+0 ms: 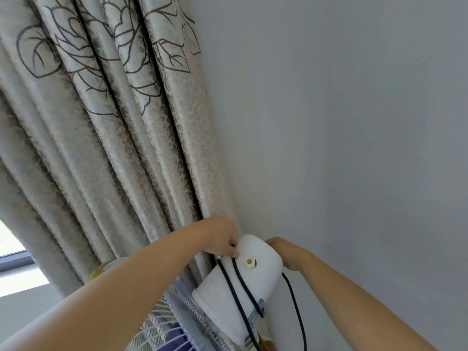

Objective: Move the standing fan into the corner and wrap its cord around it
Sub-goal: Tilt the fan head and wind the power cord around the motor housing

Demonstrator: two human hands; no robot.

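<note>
The standing fan's white motor housing (263, 259) sits in the corner between the curtain and the wall, a small cream knob on its top. Its wire grille (174, 323) and blue blades show below, partly behind my left forearm. The black cord (239, 282) runs in two strands over the housing, with another strand hanging down on the right. My left hand (220, 236) pinches the cord at the housing's back left edge. My right hand (288, 253) reaches behind the housing's right side; its fingers are hidden there.
A patterned grey curtain (101, 138) hangs directly behind and left of the fan. A plain grey wall (342, 148) closes the right side. A window with its sill (15, 269) shows at the lower left.
</note>
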